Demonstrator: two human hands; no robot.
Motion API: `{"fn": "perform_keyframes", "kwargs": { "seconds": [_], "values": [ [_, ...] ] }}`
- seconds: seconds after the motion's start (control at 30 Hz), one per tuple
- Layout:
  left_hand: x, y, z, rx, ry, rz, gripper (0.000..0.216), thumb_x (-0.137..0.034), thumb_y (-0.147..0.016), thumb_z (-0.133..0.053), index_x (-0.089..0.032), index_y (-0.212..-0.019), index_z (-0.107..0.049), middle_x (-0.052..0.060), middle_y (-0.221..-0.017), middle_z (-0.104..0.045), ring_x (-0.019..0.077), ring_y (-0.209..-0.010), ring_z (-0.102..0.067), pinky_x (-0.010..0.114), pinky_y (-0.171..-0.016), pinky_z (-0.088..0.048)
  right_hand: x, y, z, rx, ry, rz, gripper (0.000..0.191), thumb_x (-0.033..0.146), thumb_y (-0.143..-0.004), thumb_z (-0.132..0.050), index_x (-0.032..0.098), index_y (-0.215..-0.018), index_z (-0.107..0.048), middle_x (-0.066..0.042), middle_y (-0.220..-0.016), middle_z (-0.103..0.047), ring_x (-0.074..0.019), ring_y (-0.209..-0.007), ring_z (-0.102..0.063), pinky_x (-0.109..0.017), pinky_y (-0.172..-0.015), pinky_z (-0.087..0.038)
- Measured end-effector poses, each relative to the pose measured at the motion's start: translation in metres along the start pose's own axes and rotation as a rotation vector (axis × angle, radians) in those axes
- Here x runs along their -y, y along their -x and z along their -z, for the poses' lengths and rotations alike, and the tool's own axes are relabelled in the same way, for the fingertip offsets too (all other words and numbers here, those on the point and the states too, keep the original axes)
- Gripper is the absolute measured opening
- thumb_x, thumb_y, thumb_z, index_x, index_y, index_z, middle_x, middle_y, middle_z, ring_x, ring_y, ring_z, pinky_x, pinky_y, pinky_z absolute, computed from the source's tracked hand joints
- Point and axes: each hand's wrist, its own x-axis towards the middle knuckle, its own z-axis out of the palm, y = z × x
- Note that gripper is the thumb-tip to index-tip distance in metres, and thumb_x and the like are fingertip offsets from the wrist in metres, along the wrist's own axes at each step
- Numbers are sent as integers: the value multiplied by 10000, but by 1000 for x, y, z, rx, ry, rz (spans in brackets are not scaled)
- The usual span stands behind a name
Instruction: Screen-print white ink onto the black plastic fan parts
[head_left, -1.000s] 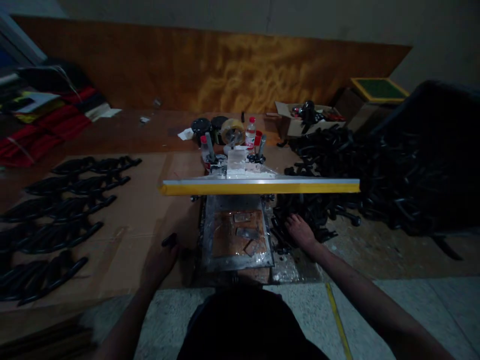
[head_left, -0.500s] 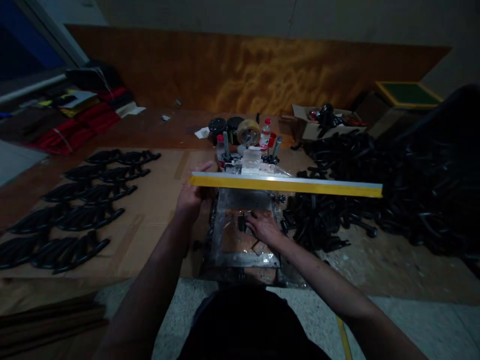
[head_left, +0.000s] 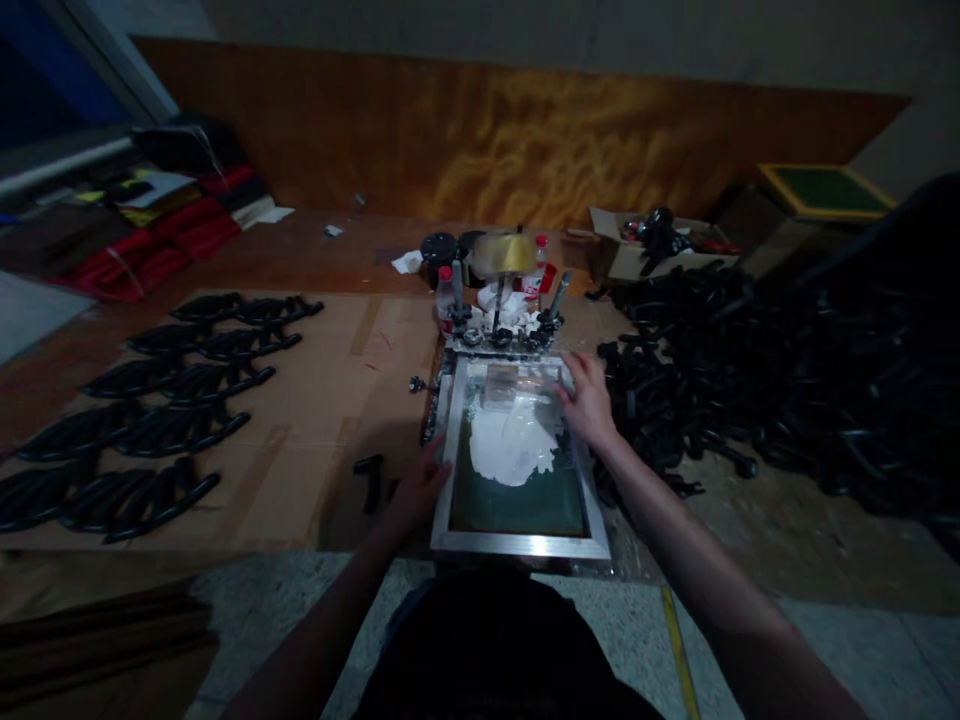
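A metal-framed printing screen lies flat in front of me, with a patch of white ink spread on its dark mesh. My left hand rests on the frame's left edge, fingers curled against it. Over the frame's upper right corner is my right hand, fingers bent on the rim beside the ink. Whether it holds anything is unclear in the dim light. A small black part lies on the cardboard just left of my left hand.
Rows of black curved parts lie on cardboard at the left. At the right sits a big heap of black parts. Behind the screen stand bottles, a tape roll and clamps. A cardboard box is at the back right.
The screen frame, raised edge-on before, has swung down flat. My left hand dropped from its yellow edge to the frame's left side; my right hand left the base plate for the upper right corner.
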Motion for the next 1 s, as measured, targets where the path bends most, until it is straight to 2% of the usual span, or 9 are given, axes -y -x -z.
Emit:
{"fn": "perform_keyframes", "kwargs": {
  "seconds": [0.07, 0.2, 0.27, 0.37, 0.47, 0.63, 0.8, 0.87, 1.0],
  "values": [
    [16, -8, -7, 22, -40, 4, 705, -444, -867, -534, -138, -1491, -414, 37, -778, -657, 217, -729, -618, 351, -743, -510, 35, -19, -8, 103, 7, 162, 560, 283, -866, -603, 139, -1395, -486, -192, -1409, -481, -327, -1281, -443, -449, -1044, -405],
    [31, -18, -10, 28, -97, -15, 651, -410, -884, -511, -136, -1471, -442, 57, -852, -670, 225, -796, -632, 356, -792, -501, 80, -15, -25, 505, 138, 282, 248, 178, -858, -575, 166, -1095, -648, -121, -1090, -674, -269, -1045, -585, -345, -909, -453],
    [35, -19, -10, 29, -85, -21, 664, -421, -884, -509, -122, -1472, -437, 77, -895, -681, 237, -824, -639, 358, -796, -503, 79, 5, -27, 601, 185, 347, 199, 137, -865, -533, 169, -1011, -666, -108, -1012, -693, -248, -984, -605, -310, -832, -460],
    [37, -18, -10, 21, -58, -4, 687, -440, -871, -527, -117, -1470, -437, 85, -920, -690, 242, -841, -648, 363, -831, -499, 64, 35, -17, 653, 113, 597, 195, 122, -877, -514, 161, -990, -668, -112, -995, -693, -235, -979, -598, -311, -832, -453],
    [32, -15, -11, -3, -60, -2, 672, -446, -862, -541, -114, -1442, -472, 86, -924, -688, 245, -844, -650, 372, -845, -492, 56, 42, -5, 711, -14, 749, 174, 113, -825, -561, 187, -933, -676, -76, -928, -691, -213, -923, -600, -306, -825, -445],
    [21, -11, -10, 2, -34, 12, 670, -430, -856, -537, -106, -1438, -466, 51, -831, -655, 216, -761, -626, 337, -743, -492, 61, 47, -11, 540, 38, 591, 189, 129, -862, -528, 166, -975, -676, -104, -963, -680, -231, -933, -573, -317, -780, -440],
    [21, -11, -10, -24, 20, 20, 677, -458, -821, -582, -116, -1401, -509, 14, -735, -615, 190, -683, -588, 312, -663, -473, 59, 67, -18, 539, -9, 646, 194, 174, -892, -534, 157, -1024, -675, -109, -980, -687, -231, -929, -584, -312, -775, -451],
    [16, -10, -8, -7, 51, 19, 706, -479, -814, -593, -119, -1414, -496, -4, -691, -590, 176, -629, -563, 300, -611, -463, 63, 50, -17, 500, -47, 559, 253, 219, -913, -539, 172, -1129, -660, -98, -1011, -691, -224, -963, -600, -300, -797, -456],
    [-12, -1, 5, 5, 85, 6, 755, -502, -790, -632, -135, -1432, -481, 18, -718, -646, 191, -635, -588, 301, -583, -480, 69, -16, -6, 362, -19, 288, 530, 355, -918, -596, 243, -1427, -498, -93, -1140, -679, -235, -1009, -626, -300, -816, -465]
  ]
}}
